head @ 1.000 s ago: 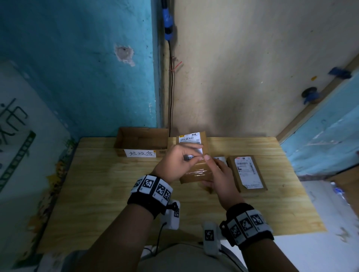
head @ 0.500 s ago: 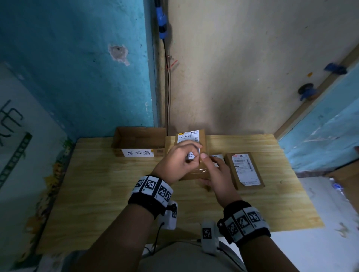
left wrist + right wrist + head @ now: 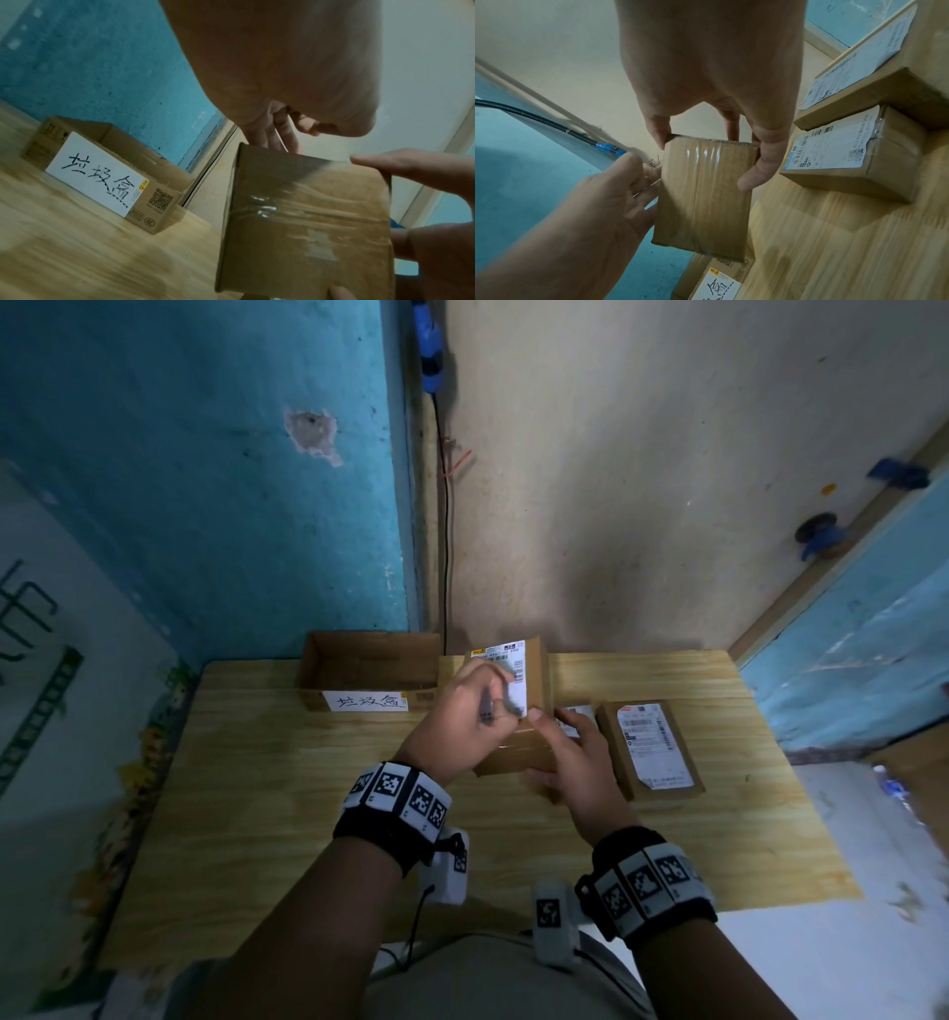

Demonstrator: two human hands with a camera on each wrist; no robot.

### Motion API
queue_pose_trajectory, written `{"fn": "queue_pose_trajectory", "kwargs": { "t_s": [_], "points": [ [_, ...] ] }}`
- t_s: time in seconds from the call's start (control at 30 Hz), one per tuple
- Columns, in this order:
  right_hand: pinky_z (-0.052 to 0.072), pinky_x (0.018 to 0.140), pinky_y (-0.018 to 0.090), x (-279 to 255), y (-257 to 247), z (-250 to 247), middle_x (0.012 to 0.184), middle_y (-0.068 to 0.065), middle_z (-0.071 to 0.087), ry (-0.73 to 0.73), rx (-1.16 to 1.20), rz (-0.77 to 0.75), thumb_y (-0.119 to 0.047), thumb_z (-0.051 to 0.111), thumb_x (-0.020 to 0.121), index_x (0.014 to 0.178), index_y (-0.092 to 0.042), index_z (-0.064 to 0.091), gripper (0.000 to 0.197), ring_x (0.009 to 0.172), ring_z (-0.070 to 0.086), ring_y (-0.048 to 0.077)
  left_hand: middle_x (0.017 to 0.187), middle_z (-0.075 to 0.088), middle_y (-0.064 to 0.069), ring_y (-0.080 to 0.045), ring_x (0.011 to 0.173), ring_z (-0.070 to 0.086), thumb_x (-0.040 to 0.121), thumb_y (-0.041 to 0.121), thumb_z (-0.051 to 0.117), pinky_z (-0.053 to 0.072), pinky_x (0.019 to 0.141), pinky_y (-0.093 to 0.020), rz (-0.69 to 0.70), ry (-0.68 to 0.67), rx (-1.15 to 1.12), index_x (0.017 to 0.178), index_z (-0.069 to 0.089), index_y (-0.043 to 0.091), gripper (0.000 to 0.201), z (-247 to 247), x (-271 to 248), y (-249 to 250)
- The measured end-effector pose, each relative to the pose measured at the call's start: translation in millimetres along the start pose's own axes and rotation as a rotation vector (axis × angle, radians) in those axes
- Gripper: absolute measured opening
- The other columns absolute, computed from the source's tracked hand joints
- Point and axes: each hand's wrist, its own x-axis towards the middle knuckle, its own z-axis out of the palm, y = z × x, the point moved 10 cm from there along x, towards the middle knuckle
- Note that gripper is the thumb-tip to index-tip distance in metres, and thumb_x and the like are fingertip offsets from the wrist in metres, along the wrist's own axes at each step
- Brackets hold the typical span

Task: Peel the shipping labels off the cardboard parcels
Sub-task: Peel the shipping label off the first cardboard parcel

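I hold a brown taped cardboard parcel [image 3: 536, 683] tilted up above the table. My right hand [image 3: 560, 737] grips it from the right, thumb on the top face and fingers underneath. The parcel's taped underside [image 3: 706, 192] fills the right wrist view. A white shipping label [image 3: 513, 662] covers the parcel's far half, its near end lifted off the cardboard. My left hand [image 3: 500, 706] pinches that lifted end. In the left wrist view the parcel [image 3: 308, 213] hides the label.
An open cardboard box [image 3: 369, 672] with a handwritten white sign stands at the back left of the wooden table [image 3: 257, 788]. To the right lie a flat labelled parcel [image 3: 649, 747] and a smaller labelled parcel [image 3: 847, 154]. Walls close the far side.
The parcel is tilted up more steeply. My left hand has drawn the label's near end further off the cardboard. My right hand keeps its grip.
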Motion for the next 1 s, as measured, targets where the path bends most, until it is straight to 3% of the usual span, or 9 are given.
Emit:
{"fn": "queue_pose_trajectory", "kwargs": {
  "t_s": [0.13,0.3,0.4,0.5,0.63,0.87,1.0],
  "points": [
    [0.059,0.086,0.035,0.1,-1.8,3.6,0.111,-0.012,0.055,-0.011,0.001,-0.008,-0.034,0.07,0.097,0.151,-0.015,0.044,0.063,0.099,0.063,0.008,0.116,0.06,-0.004,-0.012,0.117,0.055,0.086,0.004,0.068,0.046,0.101,-0.026,0.02,-0.065,-0.078,0.093,0.063,0.004,0.009,3.1,-3.3,0.9],
    [0.06,0.087,0.036,1.0,-3.7,4.5,0.11,-0.015,0.053,-0.01,-0.008,-0.013,-0.033,0.07,0.098,0.15,-0.015,0.045,0.061,0.099,0.062,0.008,0.113,0.061,-0.001,-0.015,0.107,0.059,0.085,0.005,0.073,0.052,0.081,-0.039,-0.012,-0.043,-0.126,0.091,0.07,0.006,0.007,3.8,-2.9,-4.6],
    [0.06,0.088,0.038,1.5,-4.3,4.1,0.116,-0.011,0.056,-0.005,-0.015,-0.01,-0.033,0.07,0.097,0.147,-0.018,0.048,0.056,0.1,0.063,0.008,0.113,0.063,-0.004,-0.013,0.11,0.06,0.083,0.002,0.074,0.053,0.089,-0.035,0.021,-0.022,-0.115,0.088,0.074,0.003,0.005,2.9,-1.1,-3.1],
    [0.06,0.085,0.034,1.3,-7.7,3.9,0.106,-0.017,0.054,-0.005,-0.023,-0.025,-0.031,0.069,0.099,0.147,-0.016,0.048,0.054,0.093,0.061,0.004,0.111,0.065,-0.005,-0.012,0.109,0.061,0.083,0.0,0.073,0.052,0.095,-0.033,0.065,-0.013,-0.087,0.083,0.074,0.002,0.002,3.7,0.6,2.9],
    [0.06,0.081,0.031,2.0,-9.9,4.2,0.103,-0.012,0.059,-0.009,-0.014,-0.026,-0.03,0.07,0.098,0.148,-0.014,0.047,0.058,0.09,0.065,0.006,0.108,0.063,-0.003,-0.009,0.11,0.059,0.08,0.0,0.074,0.046,0.099,-0.024,0.038,0.002,-0.06,0.077,0.068,0.003,0.008,2.1,2.8,3.3],
    [0.061,0.083,0.032,1.8,-5.3,0.7,0.106,-0.011,0.059,-0.017,-0.022,-0.023,-0.032,0.072,0.097,0.151,-0.014,0.044,0.064,0.094,0.066,0.007,0.112,0.061,0.002,-0.007,0.114,0.057,0.082,0.001,0.072,0.042,0.102,-0.02,-0.072,-0.02,-0.115,0.077,0.067,0.004,0.008,6.4,-2.8,-8.6],
    [0.061,0.089,0.037,2.1,-4.0,-1.7,0.106,-0.011,0.057,-0.006,-0.018,-0.024,-0.031,0.072,0.096,0.15,-0.014,0.046,0.062,0.094,0.064,0.007,0.113,0.061,0.003,-0.008,0.113,0.057,0.082,0.0,0.071,0.046,0.097,-0.022,-0.123,-0.02,-0.16,0.077,0.067,0.005,0.008,11.4,-5.2,-14.4]
  ]
}}
